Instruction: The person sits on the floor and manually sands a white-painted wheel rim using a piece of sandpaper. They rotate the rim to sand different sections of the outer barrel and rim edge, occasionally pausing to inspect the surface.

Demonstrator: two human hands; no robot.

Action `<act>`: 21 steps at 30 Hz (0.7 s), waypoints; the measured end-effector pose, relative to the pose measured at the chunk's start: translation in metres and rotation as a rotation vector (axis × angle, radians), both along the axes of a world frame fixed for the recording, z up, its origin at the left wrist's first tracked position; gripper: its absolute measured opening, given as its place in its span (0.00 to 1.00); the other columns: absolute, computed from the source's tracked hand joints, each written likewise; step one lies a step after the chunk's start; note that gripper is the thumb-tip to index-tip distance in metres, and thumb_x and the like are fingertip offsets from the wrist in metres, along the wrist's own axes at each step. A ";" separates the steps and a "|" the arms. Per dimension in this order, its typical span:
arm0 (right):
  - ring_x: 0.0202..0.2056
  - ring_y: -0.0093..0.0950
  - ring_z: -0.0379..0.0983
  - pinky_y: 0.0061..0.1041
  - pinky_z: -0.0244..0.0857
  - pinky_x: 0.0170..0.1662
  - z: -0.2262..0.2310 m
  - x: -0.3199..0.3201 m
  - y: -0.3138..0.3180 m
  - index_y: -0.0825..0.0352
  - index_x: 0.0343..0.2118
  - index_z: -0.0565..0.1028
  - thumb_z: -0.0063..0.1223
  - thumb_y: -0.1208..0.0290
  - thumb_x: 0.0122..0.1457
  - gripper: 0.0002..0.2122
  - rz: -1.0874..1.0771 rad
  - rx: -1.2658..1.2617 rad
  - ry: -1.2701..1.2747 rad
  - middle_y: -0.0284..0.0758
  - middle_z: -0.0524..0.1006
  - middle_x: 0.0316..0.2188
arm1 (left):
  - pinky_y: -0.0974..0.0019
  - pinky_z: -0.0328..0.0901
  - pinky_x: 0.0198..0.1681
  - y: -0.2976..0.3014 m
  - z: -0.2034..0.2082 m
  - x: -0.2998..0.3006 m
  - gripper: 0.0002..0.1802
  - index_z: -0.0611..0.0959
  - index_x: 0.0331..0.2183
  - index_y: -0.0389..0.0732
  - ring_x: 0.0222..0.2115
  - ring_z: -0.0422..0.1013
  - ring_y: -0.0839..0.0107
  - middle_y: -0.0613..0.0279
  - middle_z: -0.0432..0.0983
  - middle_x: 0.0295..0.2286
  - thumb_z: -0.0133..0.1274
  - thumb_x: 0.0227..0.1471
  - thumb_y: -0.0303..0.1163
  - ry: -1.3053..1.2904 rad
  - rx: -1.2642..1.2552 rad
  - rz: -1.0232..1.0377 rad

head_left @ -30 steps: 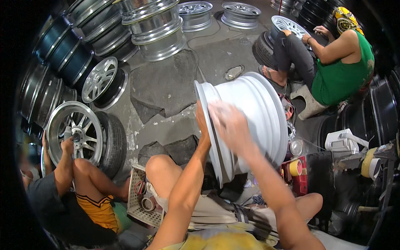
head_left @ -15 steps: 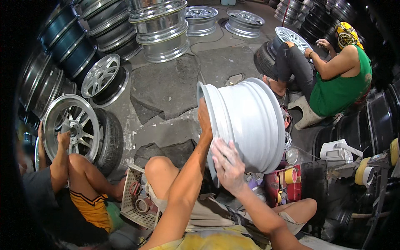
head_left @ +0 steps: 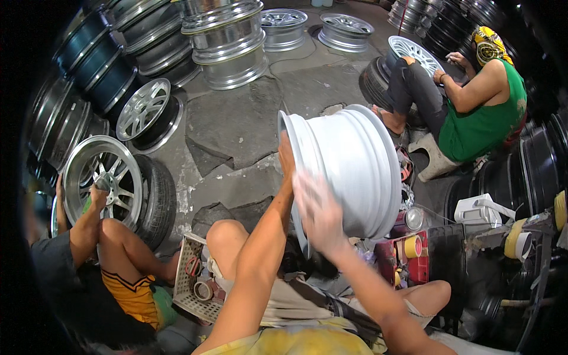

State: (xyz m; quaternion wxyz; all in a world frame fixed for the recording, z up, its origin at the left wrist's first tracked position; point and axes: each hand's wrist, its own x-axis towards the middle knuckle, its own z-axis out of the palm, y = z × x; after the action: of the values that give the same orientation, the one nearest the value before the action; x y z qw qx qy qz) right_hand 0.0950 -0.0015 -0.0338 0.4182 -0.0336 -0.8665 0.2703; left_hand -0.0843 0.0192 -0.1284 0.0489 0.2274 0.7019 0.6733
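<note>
White-painted metal wheel rim (head_left: 346, 168) stands on edge over the person's lap, just ahead of the raised left knee, barrel facing the camera, open face turned left. Left hand (head_left: 286, 155) reaches up to the rim's left lip, fingers closed over the edge, holding it. Right hand (head_left: 316, 213) lies against the barrel near its lower left; it is motion-blurred, so can't tell if the fingers are spread flat or pinching something.

Just below right of the rim: small round silver tin (head_left: 413, 219), red box (head_left: 408, 260) with a yellow tape roll (head_left: 412, 246) on it. Left of the knee: white plastic mesh basket (head_left: 190, 278) on the floor holding red-handled scissors and tape rolls.

Cracked grey concrete floor (head_left: 236, 118) beyond. Far left, a seated person in yellow shorts (head_left: 133, 296) has a hand on a silver spoked wheel in a black tyre (head_left: 103, 180). Upper right, a seated person in a green sleeveless top (head_left: 479, 121) works at a white multi-spoke wheel (head_left: 411, 53). Stacked polished silver rims (head_left: 228, 41) stand at top centre.
</note>
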 end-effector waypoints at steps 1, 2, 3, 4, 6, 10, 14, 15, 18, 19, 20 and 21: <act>0.59 0.44 0.73 0.44 0.60 0.67 -0.027 0.035 -0.017 0.74 0.49 0.80 0.54 0.78 0.64 0.13 -0.012 -0.037 -0.006 0.45 0.77 0.54 | 0.52 0.69 0.44 0.008 0.006 -0.001 0.18 0.76 0.48 0.39 0.41 0.77 0.51 0.50 0.80 0.39 0.57 0.59 0.36 0.004 0.018 -0.017; 0.59 0.42 0.73 0.44 0.60 0.67 -0.042 0.054 -0.024 0.74 0.51 0.79 0.55 0.78 0.63 0.14 -0.020 -0.006 -0.023 0.44 0.77 0.55 | 0.52 0.69 0.44 0.012 0.007 -0.001 0.18 0.76 0.48 0.39 0.40 0.77 0.51 0.50 0.80 0.39 0.57 0.59 0.37 0.010 0.026 -0.024; 0.59 0.42 0.73 0.44 0.60 0.67 -0.035 0.047 -0.020 0.73 0.51 0.79 0.55 0.78 0.63 0.14 -0.011 0.020 -0.030 0.44 0.77 0.55 | 0.52 0.69 0.43 0.011 0.003 0.003 0.18 0.76 0.48 0.39 0.40 0.77 0.51 0.51 0.80 0.38 0.57 0.59 0.37 0.006 0.033 -0.034; 0.58 0.43 0.74 0.44 0.61 0.66 -0.018 0.032 -0.013 0.73 0.52 0.79 0.54 0.78 0.63 0.15 -0.003 0.038 -0.046 0.44 0.77 0.54 | 0.52 0.69 0.43 0.004 -0.004 0.009 0.18 0.76 0.48 0.39 0.40 0.77 0.52 0.51 0.80 0.38 0.57 0.59 0.37 -0.003 0.034 -0.041; 0.51 0.42 0.79 0.41 0.69 0.58 0.014 -0.026 0.023 0.69 0.48 0.82 0.52 0.72 0.66 0.12 -0.017 0.049 -0.057 0.43 0.80 0.50 | 0.52 0.69 0.43 0.000 -0.017 0.021 0.18 0.77 0.48 0.39 0.39 0.77 0.52 0.51 0.80 0.38 0.57 0.59 0.38 -0.019 0.071 -0.060; 0.37 0.50 0.78 0.45 0.67 0.37 0.036 -0.159 0.143 0.71 0.32 0.79 0.50 0.59 0.67 0.17 -0.046 -0.121 -0.701 0.52 0.79 0.38 | 0.52 0.69 0.42 0.022 -0.029 0.039 0.19 0.77 0.48 0.39 0.38 0.78 0.53 0.51 0.80 0.36 0.57 0.59 0.38 -0.081 0.153 -0.147; 0.43 0.50 0.78 0.43 0.71 0.47 0.022 -0.120 0.086 0.71 0.35 0.83 0.47 0.61 0.68 0.17 -0.053 -0.114 -0.410 0.51 0.80 0.45 | 0.52 0.69 0.42 0.011 -0.012 0.015 0.19 0.77 0.48 0.38 0.38 0.78 0.53 0.51 0.81 0.36 0.57 0.59 0.39 -0.029 0.042 -0.052; 0.47 0.49 0.78 0.40 0.70 0.53 0.022 -0.076 0.044 0.70 0.41 0.83 0.49 0.67 0.68 0.13 -0.042 -0.210 -0.250 0.50 0.79 0.50 | 0.52 0.69 0.42 0.004 -0.007 0.006 0.19 0.77 0.48 0.38 0.38 0.78 0.53 0.51 0.81 0.36 0.57 0.59 0.39 -0.009 0.016 -0.027; 0.55 0.42 0.76 0.41 0.67 0.62 -0.035 0.043 -0.017 0.72 0.48 0.81 0.57 0.80 0.61 0.12 -0.051 0.021 0.011 0.44 0.79 0.52 | 0.51 0.69 0.42 0.020 0.014 -0.009 0.19 0.76 0.48 0.38 0.37 0.78 0.53 0.50 0.81 0.36 0.57 0.59 0.39 0.000 0.027 -0.046; 0.55 0.43 0.77 0.42 0.68 0.61 -0.046 0.062 -0.025 0.73 0.47 0.81 0.58 0.81 0.60 0.12 -0.031 0.012 -0.013 0.45 0.79 0.51 | 0.51 0.69 0.42 0.023 0.016 -0.010 0.19 0.76 0.47 0.38 0.37 0.78 0.53 0.50 0.81 0.36 0.57 0.59 0.39 0.003 0.029 -0.047; 0.55 0.43 0.77 0.41 0.68 0.61 -0.041 0.055 -0.020 0.73 0.47 0.81 0.58 0.81 0.60 0.13 -0.022 0.049 0.007 0.45 0.79 0.51 | 0.51 0.69 0.42 0.021 0.014 -0.007 0.19 0.76 0.47 0.38 0.37 0.78 0.53 0.50 0.81 0.35 0.57 0.59 0.39 0.005 0.031 -0.051; 0.55 0.43 0.77 0.40 0.69 0.60 -0.032 0.044 -0.017 0.72 0.48 0.81 0.58 0.81 0.60 0.13 -0.008 0.070 0.017 0.45 0.79 0.51 | 0.51 0.69 0.42 0.010 0.009 -0.003 0.19 0.76 0.47 0.38 0.37 0.78 0.53 0.50 0.81 0.35 0.57 0.59 0.39 -0.001 0.023 -0.043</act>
State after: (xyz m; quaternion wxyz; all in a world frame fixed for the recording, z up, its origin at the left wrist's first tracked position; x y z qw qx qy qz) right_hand 0.1387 -0.0189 -0.0655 0.4274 -0.0201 -0.8718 0.2385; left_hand -0.0870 0.0297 -0.1198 0.0609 0.2426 0.6890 0.6803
